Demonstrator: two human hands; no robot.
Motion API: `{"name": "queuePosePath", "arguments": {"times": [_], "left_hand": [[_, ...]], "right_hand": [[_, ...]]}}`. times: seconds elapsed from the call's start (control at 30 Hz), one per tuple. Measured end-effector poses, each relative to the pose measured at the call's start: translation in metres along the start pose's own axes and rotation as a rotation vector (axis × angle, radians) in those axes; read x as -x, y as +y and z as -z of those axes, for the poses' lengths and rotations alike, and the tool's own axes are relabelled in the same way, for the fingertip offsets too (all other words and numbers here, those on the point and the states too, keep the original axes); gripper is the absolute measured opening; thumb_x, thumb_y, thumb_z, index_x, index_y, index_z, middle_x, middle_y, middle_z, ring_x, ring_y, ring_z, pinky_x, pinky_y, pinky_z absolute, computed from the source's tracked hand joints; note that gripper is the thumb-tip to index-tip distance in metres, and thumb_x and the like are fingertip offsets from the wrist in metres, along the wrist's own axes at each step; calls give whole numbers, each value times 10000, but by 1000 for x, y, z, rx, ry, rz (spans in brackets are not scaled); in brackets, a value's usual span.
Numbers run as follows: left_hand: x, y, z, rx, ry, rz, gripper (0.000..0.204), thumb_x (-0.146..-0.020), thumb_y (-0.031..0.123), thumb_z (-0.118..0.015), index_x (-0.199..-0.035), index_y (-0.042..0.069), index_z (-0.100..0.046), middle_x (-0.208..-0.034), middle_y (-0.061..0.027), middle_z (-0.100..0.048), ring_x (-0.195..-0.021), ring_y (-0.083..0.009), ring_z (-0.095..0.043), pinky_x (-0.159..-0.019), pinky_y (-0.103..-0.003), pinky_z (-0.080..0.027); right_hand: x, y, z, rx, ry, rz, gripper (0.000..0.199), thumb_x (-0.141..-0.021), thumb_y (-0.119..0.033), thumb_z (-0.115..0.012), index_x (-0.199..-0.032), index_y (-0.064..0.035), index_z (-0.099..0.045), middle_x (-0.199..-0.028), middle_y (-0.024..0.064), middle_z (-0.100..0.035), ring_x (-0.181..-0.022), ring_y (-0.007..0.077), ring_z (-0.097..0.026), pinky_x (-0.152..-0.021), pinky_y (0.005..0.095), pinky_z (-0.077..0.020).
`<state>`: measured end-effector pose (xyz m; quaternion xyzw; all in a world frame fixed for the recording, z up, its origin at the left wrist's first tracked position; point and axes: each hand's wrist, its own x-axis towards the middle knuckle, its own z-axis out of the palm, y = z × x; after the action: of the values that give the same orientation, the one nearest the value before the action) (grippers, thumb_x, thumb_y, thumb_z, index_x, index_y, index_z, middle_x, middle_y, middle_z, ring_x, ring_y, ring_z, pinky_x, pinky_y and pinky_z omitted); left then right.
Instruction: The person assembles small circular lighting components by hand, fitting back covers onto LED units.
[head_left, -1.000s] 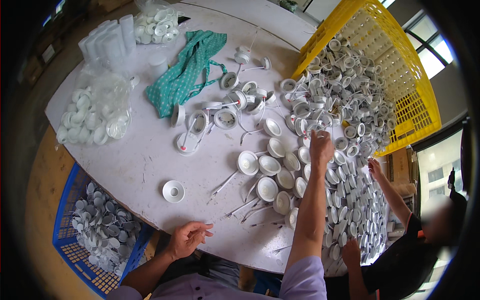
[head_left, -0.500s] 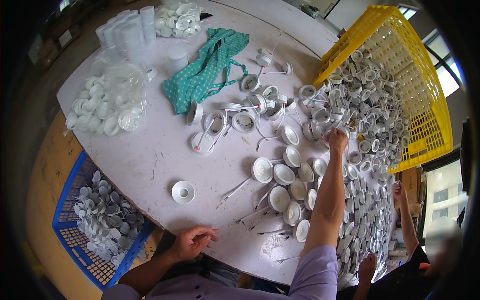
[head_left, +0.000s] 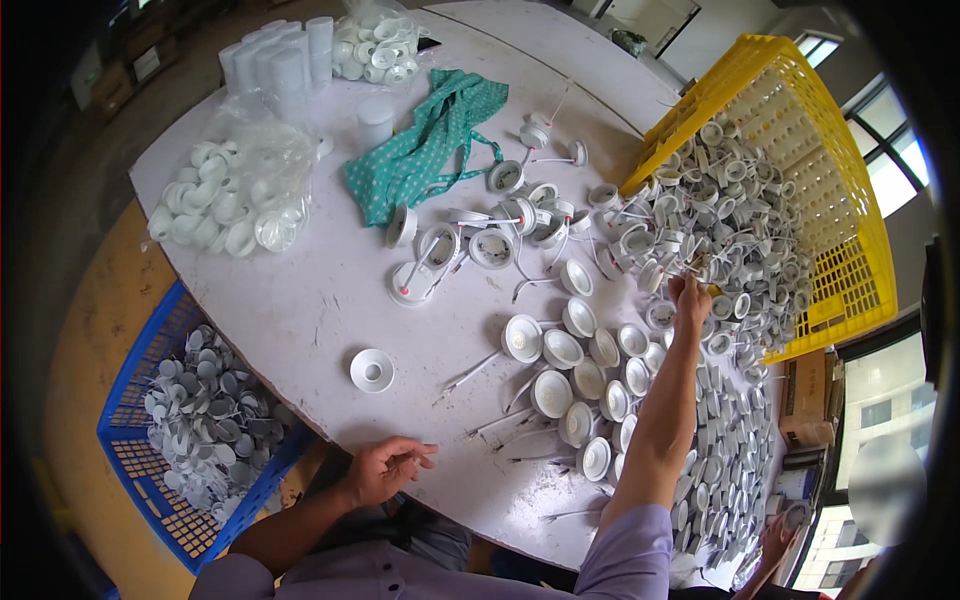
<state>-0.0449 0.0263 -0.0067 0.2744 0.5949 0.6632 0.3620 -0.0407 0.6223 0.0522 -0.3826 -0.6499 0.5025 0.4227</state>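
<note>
My right hand (head_left: 690, 298) reaches out to the heap of white downlights (head_left: 735, 205) that spills from a tipped yellow crate. Its fingers are pinched together among the lights and their wires; what they hold is hidden. Near the front edge of the white table (head_left: 300, 330), my left hand (head_left: 388, 470) hovers with loosely curled, parted fingers and nothing in them. A lone white ring-shaped part (head_left: 372, 370) lies just beyond it. Between my hands, several round downlights (head_left: 552, 394) rest face up with wires trailing left, beside dense rows (head_left: 715, 470) under and past my right forearm.
The yellow crate (head_left: 845, 290) lies on its side at the far right. A blue crate (head_left: 150, 470) of grey-white discs stands below the table's left edge. Bagged white cups (head_left: 235, 205), a green dotted cloth (head_left: 420, 150) and upturned downlights (head_left: 490, 248) lie farther back. Another person's hand (head_left: 778, 540) shows lower right.
My right hand has shifted slightly deeper into the heap by the yellow crate. My left hand stays about where it was. The other person's raised arm has dropped, and the view has turned slightly.
</note>
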Motion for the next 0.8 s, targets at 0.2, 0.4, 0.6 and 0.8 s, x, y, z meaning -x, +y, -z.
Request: {"name": "queuePosePath", "arguments": {"times": [0.2,0.4,0.6,0.8], "left_hand": [[-2,-3,-12,106,-65,-58,194,-928,50,-552,-1105,-24,-585,-1048,-98,-670,-941,-159,-659,-750,-253,-529],[-35,50,-65,414,-224,-96,591,-971,460,-429,-1313,-21,-446,-1323,-147,-508,-1266,-226,-445,-1035,-370,-360],[-34,66,-78,886,-107,-129,676,-961,556,-360,-1314,-17,-437,-1230,-141,-575,-1185,-206,-524,-883,-315,-453],[7,49,-49,618,-146,-155,470,-959,250,-542,-1292,-59,-423,-1220,-176,-568,-1174,-248,-543,-843,-286,-512]], "right_hand": [[61,-39,40,-714,-135,-4,270,-968,-173,-516,-1103,55,-572,-940,140,-666,-841,184,-672,-700,248,-568],[277,-93,-19,-982,-453,-49,335,-978,-168,-493,-1244,35,-476,-1065,159,-630,-914,173,-645,-675,241,-539],[450,-72,-29,-600,-435,98,288,-923,-45,-487,-1179,68,-557,-1031,215,-636,-805,237,-642,-672,298,-513],[517,-58,-29,-331,-394,171,292,-915,43,-455,-1171,46,-594,-1014,185,-658,-830,244,-666,-716,321,-535]]}}
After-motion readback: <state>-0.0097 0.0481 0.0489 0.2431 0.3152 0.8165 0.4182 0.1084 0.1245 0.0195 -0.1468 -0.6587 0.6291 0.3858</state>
